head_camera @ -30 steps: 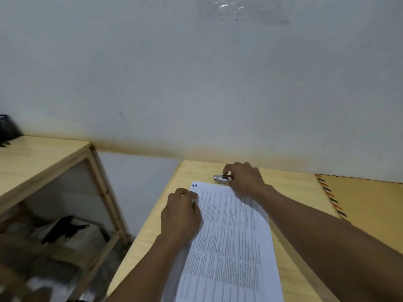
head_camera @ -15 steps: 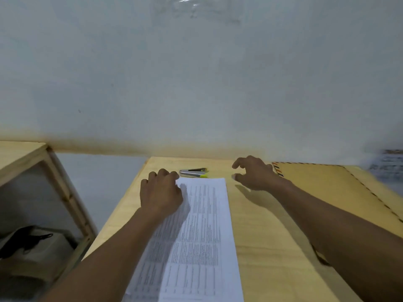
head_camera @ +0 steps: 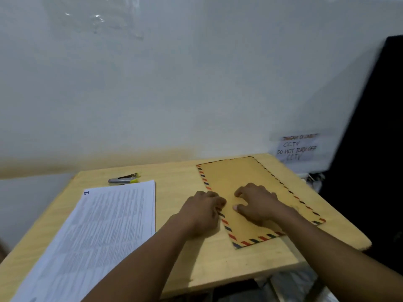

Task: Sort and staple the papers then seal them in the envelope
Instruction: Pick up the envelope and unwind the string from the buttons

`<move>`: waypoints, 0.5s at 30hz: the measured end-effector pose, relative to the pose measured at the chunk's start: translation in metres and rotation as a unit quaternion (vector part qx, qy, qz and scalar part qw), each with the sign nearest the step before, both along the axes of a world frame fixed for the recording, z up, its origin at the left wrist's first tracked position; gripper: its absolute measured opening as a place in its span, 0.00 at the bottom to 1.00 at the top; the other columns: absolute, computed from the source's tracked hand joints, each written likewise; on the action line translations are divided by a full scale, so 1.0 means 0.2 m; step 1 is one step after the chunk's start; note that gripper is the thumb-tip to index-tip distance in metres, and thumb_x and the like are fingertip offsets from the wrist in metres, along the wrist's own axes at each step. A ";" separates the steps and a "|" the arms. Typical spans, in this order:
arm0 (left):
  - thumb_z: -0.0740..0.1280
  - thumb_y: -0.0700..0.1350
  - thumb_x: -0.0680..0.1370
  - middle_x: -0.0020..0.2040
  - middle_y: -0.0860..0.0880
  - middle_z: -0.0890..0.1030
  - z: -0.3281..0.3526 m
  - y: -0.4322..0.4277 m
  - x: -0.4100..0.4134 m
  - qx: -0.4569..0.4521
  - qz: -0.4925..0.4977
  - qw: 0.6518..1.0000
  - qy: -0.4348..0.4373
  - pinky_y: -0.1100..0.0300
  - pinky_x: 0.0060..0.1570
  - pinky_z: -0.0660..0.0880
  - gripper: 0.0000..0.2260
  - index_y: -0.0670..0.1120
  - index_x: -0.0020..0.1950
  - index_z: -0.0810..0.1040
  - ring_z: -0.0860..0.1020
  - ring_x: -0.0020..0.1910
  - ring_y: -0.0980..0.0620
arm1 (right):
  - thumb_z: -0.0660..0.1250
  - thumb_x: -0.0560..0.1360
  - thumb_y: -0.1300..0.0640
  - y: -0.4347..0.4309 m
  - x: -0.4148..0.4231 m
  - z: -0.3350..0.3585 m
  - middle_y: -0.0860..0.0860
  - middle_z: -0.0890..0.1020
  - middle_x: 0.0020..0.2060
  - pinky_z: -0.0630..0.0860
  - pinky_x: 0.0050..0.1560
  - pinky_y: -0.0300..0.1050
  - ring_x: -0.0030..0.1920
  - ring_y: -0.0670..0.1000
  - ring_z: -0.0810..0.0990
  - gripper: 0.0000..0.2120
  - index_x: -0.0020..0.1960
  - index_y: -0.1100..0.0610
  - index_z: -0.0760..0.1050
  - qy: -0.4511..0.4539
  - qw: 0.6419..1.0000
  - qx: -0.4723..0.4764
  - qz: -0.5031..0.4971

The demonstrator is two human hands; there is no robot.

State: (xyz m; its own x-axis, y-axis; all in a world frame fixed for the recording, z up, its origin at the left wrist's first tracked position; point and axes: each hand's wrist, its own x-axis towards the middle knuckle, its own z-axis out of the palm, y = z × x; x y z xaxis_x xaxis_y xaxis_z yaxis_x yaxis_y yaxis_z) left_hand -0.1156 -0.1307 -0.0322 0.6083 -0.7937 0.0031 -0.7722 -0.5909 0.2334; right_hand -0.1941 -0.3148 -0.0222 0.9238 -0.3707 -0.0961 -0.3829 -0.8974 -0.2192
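A brown envelope (head_camera: 237, 177) with a red-and-blue striped border lies flat on the right half of the wooden table (head_camera: 174, 188). My left hand (head_camera: 201, 214) is curled at the envelope's left edge, fingertips pinching that edge. My right hand (head_camera: 258, 203) rests on top of the envelope with its fingers spread. A stack of printed papers (head_camera: 104, 225), marked "1" at its top corner, lies on the left half of the table. A small silver stapler (head_camera: 123, 179) with a yellow tip sits just beyond the stack.
A white wall stands right behind the table. A taped handwritten note (head_camera: 296, 148) hangs on it at the right. A dark panel (head_camera: 370, 138) rises at the far right. The table's right edge (head_camera: 349, 214) lies just past the envelope.
The view has swung right. My left hand has left the papers and gone to the envelope's left edge. My right hand has moved from near the stapler onto the envelope.
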 end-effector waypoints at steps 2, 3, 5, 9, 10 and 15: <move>0.61 0.50 0.81 0.78 0.51 0.67 0.01 -0.01 -0.02 0.028 -0.009 1.000 0.003 0.47 0.72 0.67 0.23 0.55 0.77 0.68 0.64 0.75 0.46 | 0.65 0.75 0.37 0.00 -0.04 0.00 0.47 0.70 0.72 0.67 0.66 0.58 0.71 0.54 0.66 0.26 0.71 0.41 0.69 -0.013 1.000 0.001 0.018; 0.61 0.50 0.81 0.78 0.52 0.67 0.02 0.00 -0.02 0.029 -0.008 1.000 0.006 0.47 0.73 0.66 0.23 0.55 0.77 0.68 0.63 0.75 0.47 | 0.65 0.75 0.37 0.00 -0.05 -0.01 0.47 0.70 0.71 0.67 0.66 0.58 0.71 0.54 0.66 0.25 0.70 0.41 0.69 -0.020 1.000 0.004 0.023; 0.60 0.51 0.81 0.78 0.52 0.67 0.02 0.04 -0.02 0.020 -0.010 1.000 0.009 0.49 0.73 0.67 0.22 0.55 0.77 0.69 0.63 0.76 0.49 | 0.65 0.75 0.37 0.00 -0.06 -0.01 0.46 0.70 0.71 0.68 0.66 0.57 0.71 0.53 0.66 0.25 0.70 0.41 0.70 -0.028 0.999 0.009 0.036; 0.63 0.54 0.80 0.75 0.54 0.69 0.02 0.10 -0.02 0.001 -0.023 0.999 0.029 0.51 0.71 0.69 0.22 0.55 0.75 0.71 0.66 0.74 0.51 | 0.66 0.76 0.42 -0.01 -0.06 -0.01 0.45 0.72 0.70 0.70 0.67 0.53 0.69 0.51 0.68 0.20 0.67 0.42 0.73 -0.028 0.996 0.058 0.058; 0.64 0.55 0.80 0.75 0.54 0.68 0.02 0.12 -0.02 -0.005 -0.028 0.999 0.035 0.51 0.71 0.70 0.23 0.55 0.75 0.71 0.66 0.74 0.51 | 0.66 0.76 0.45 -0.03 -0.06 0.00 0.46 0.74 0.69 0.71 0.67 0.50 0.68 0.50 0.70 0.18 0.66 0.43 0.74 -0.040 0.994 0.092 0.052; 0.67 0.77 0.67 0.81 0.54 0.57 0.03 0.15 -0.08 0.068 -0.024 0.996 0.059 0.45 0.77 0.61 0.46 0.56 0.79 0.62 0.57 0.80 0.48 | 0.65 0.77 0.46 -0.14 -0.11 0.01 0.47 0.73 0.68 0.68 0.68 0.57 0.69 0.54 0.68 0.18 0.67 0.44 0.74 -0.025 0.998 0.055 0.006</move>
State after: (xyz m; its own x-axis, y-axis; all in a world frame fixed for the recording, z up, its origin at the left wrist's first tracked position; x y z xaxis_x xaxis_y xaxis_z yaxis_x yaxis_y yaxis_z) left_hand -0.1313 -0.1011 -0.0259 0.5597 -0.8099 -0.1758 -0.7720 -0.5866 0.2447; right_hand -0.2152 -0.3424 -0.0207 0.9329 -0.3492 -0.0884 -0.3580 -0.8713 -0.3357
